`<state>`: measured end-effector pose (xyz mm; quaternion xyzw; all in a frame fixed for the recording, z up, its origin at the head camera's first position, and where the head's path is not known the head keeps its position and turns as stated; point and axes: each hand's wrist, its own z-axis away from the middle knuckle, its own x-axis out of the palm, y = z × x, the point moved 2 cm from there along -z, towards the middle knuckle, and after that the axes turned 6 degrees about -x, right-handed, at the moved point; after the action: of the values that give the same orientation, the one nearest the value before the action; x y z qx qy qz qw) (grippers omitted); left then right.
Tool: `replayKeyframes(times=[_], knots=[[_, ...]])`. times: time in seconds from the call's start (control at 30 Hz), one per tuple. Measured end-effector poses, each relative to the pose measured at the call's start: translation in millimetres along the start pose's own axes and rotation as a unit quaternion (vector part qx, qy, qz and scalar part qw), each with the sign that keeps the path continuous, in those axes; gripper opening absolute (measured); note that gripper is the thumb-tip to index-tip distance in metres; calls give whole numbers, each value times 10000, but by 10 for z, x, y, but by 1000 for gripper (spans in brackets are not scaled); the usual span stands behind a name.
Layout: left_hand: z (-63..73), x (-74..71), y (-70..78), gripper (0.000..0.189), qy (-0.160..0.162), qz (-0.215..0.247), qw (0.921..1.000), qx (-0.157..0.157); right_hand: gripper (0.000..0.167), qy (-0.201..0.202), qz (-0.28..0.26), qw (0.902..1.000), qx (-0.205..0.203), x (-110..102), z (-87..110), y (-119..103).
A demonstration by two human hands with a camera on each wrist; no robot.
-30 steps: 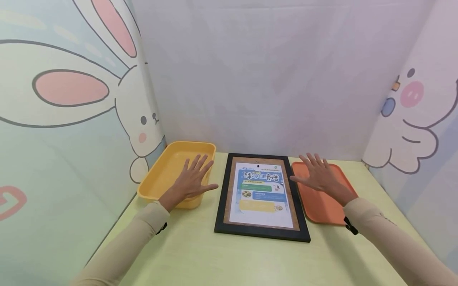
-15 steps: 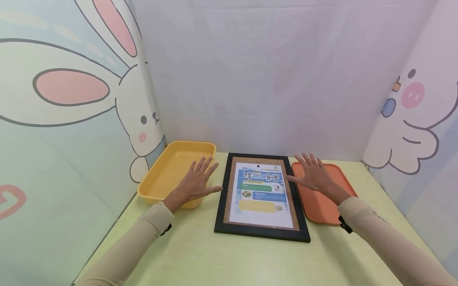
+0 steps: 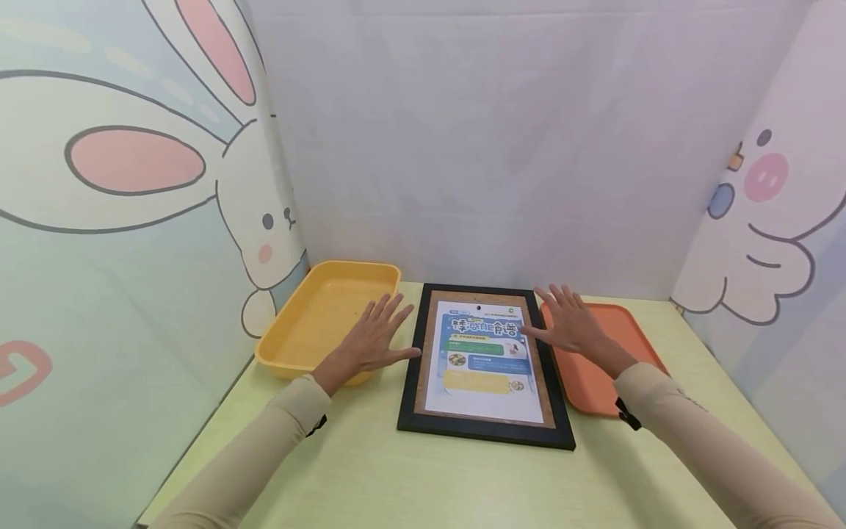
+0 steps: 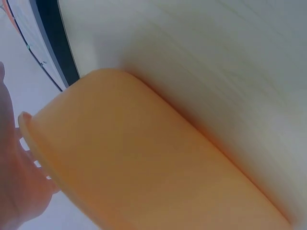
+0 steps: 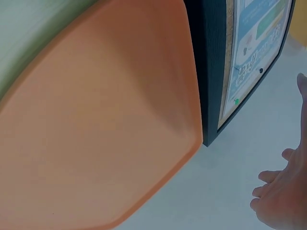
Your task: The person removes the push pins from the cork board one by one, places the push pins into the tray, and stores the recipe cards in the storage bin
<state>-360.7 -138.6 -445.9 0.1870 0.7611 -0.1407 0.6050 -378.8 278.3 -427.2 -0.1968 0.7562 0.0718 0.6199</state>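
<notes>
Black-framed board (image 3: 485, 431) lies between yellow bin (image 3: 317, 316), orange tray (image 3: 590, 382)

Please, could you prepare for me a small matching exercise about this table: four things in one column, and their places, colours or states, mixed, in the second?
Column one
1. Basin
2. Poster
3. Tray
4. Left hand

Column two
A. Orange, on the person's right side of the frame
B. Fingers spread, nothing held
C. Yellow, on the person's left side of the frame
D. Inside the black frame

Right pairs: 1-C, 2-D, 3-A, 4-B
</notes>
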Motion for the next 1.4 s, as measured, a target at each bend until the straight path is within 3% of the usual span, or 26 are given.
replayKeyframes(times=[0.4, 0.83, 1.4], knots=[[-31, 63, 125, 97, -147, 370, 9992, 27, 103, -104, -107, 9998, -131, 73, -87, -48], [-72, 152, 214, 101, -310, 140, 9994, 45, 107, -125, -200, 9996, -142, 136, -146, -103], [-124, 218, 354, 103, -364, 203, 9991, 37, 106, -132, -196, 9995, -222, 199, -191, -167]])
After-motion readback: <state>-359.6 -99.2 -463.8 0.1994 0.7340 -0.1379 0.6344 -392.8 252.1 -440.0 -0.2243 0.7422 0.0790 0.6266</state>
